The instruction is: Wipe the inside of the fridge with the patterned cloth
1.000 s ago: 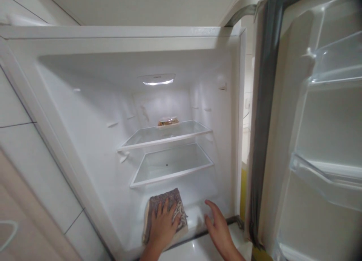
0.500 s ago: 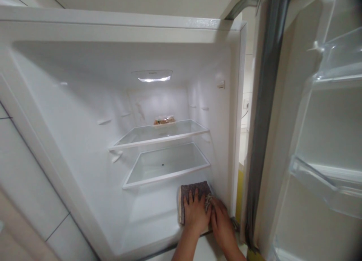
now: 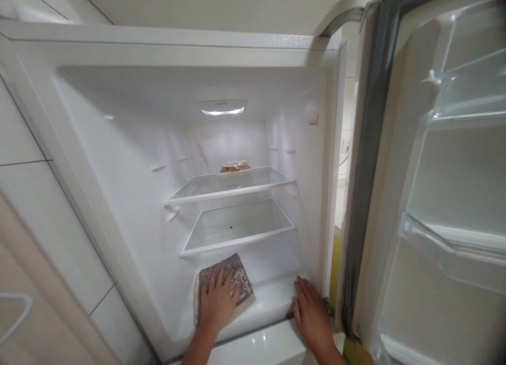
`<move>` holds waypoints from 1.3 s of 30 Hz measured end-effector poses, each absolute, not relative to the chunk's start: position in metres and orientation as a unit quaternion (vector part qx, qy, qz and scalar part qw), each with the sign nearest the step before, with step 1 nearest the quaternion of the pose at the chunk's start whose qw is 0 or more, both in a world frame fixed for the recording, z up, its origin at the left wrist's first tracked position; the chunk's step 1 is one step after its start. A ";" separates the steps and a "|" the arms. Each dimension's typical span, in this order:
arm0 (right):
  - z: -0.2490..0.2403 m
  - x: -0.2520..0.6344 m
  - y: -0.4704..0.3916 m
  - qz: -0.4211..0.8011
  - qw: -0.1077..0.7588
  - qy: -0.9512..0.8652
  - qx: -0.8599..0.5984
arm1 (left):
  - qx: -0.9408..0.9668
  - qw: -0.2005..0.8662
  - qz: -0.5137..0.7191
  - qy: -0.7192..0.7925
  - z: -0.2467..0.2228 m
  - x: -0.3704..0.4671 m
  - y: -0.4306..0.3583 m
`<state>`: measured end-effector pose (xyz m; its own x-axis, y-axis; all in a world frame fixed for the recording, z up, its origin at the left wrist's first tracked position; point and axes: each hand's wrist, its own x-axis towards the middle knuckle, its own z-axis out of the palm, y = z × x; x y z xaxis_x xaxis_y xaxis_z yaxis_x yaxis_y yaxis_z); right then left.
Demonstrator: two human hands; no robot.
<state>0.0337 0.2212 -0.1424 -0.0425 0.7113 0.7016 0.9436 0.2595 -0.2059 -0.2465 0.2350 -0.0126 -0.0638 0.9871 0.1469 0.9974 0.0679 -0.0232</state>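
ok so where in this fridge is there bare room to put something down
Lower shelf is bare. Upper shelf is free in front of the packet. The floor strip between cloth and right hand is open; the left hand presses the cloth.

Fridge floor point(image 3: 272, 302) — cloth point(image 3: 237, 275) on it

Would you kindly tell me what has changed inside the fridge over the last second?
The left hand slid the cloth across the fridge floor to the right wall, then back left to roughly where it started, staying flat on top with no grip closed. The right hand touched the cloth midway and now rests apart at the front right corner. The shelves, the packet at the back and the open door stayed put.
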 end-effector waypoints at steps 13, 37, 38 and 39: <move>-0.128 0.014 0.232 -0.172 0.385 -0.677 -0.603 | -0.709 0.060 0.024 -0.703 -0.013 -0.263 0.198; -0.138 0.027 0.226 -0.120 0.404 -0.694 -0.584 | -0.782 -0.030 -0.098 -0.615 -0.033 -0.124 0.259; -0.139 0.028 0.226 -0.126 0.398 -0.698 -0.582 | -0.777 -0.023 -0.098 -0.621 -0.033 -0.131 0.259; -0.139 0.030 0.227 -0.131 0.393 -0.701 -0.580 | -0.772 -0.015 -0.097 -0.628 -0.032 -0.139 0.258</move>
<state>0.0296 0.2265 -0.1391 -0.0179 0.7111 0.7029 0.9171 0.2917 -0.2717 -0.1394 0.2579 -0.0319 0.1919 0.9727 0.1307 0.9667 -0.2104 0.1461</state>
